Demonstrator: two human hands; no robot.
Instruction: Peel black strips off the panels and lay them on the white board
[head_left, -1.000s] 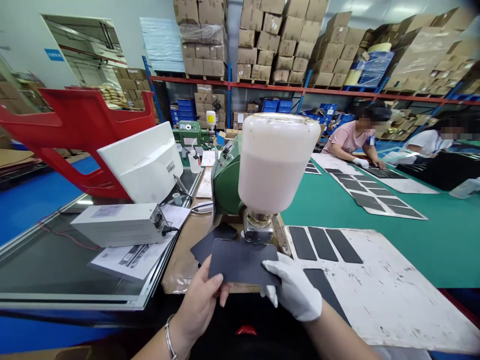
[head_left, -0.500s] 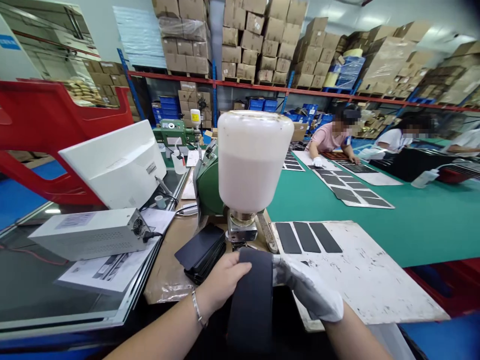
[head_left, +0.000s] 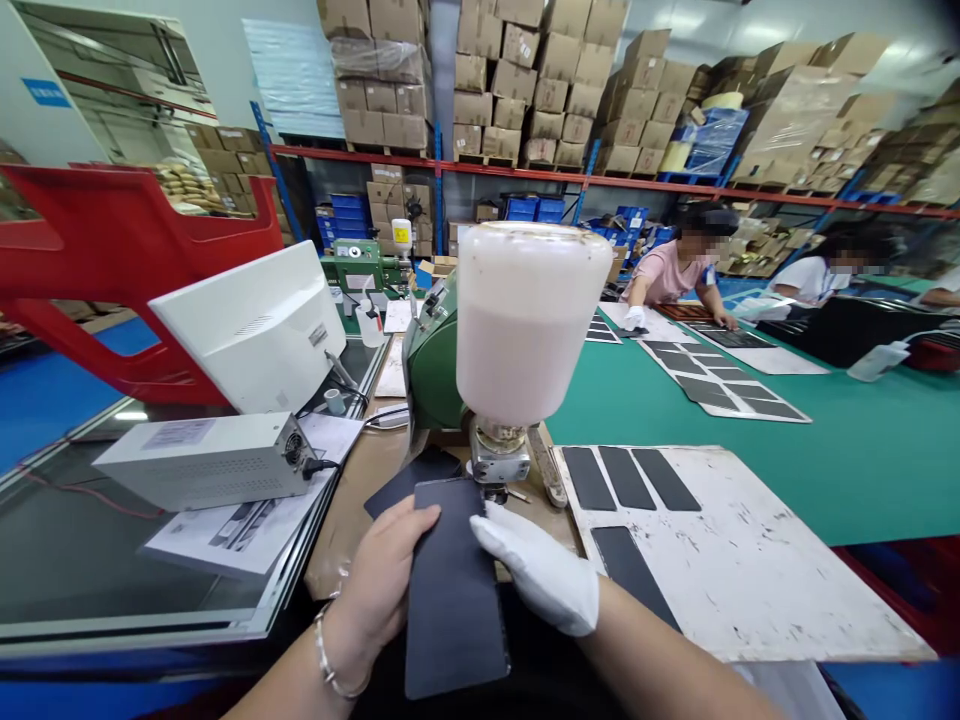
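Bare left hand clamped on black panel; white-gloved right hand at edge (grip unclear).

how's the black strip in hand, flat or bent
Flat: the black strip has straight edges and no curl, the bare left hand on it, the white-gloved right hand at its edge.

Far in front of the hands, big cardboard boxes sit in tall piles on a long red and blue metal shelf. Blue plastic crates sit under that shelf. Up and to the left of the hands is a pale wall with a small blue sign. Down to the left, some blue floor shows. To the right of the hands, a long green tabletop goes back toward the shelf. Bright lights glow up on the ceiling.
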